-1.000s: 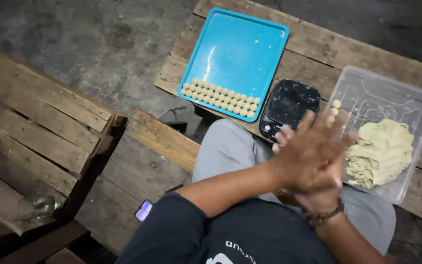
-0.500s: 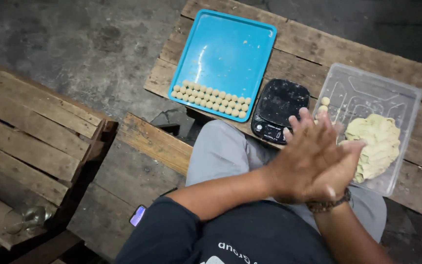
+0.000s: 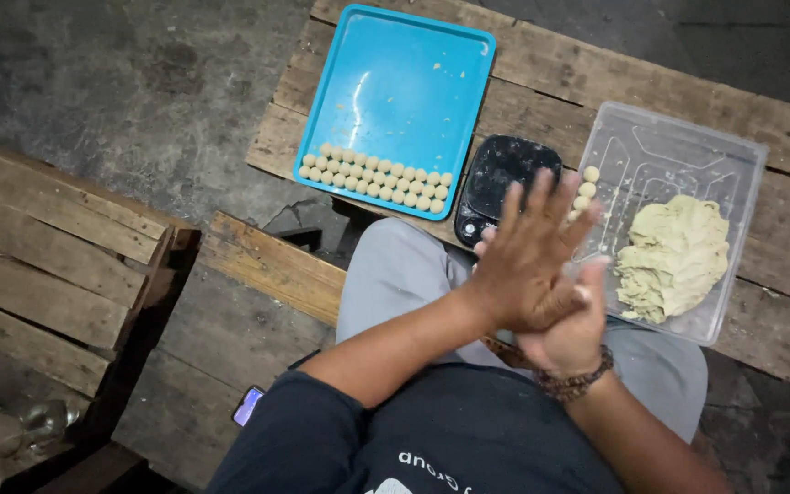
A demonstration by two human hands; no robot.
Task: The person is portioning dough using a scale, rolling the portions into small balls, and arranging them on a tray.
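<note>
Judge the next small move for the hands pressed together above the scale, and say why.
Probably part the palms and set what they hold down. The left hand lies flat over the right hand, hiding whatever is between them. Two rows of small dough balls already line the blue tray, a few more balls sit in the clear container beside the dough lump.

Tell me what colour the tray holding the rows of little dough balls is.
Bright blue tray, seen clearly in the head view, with pale dough balls along its near edge.
</note>
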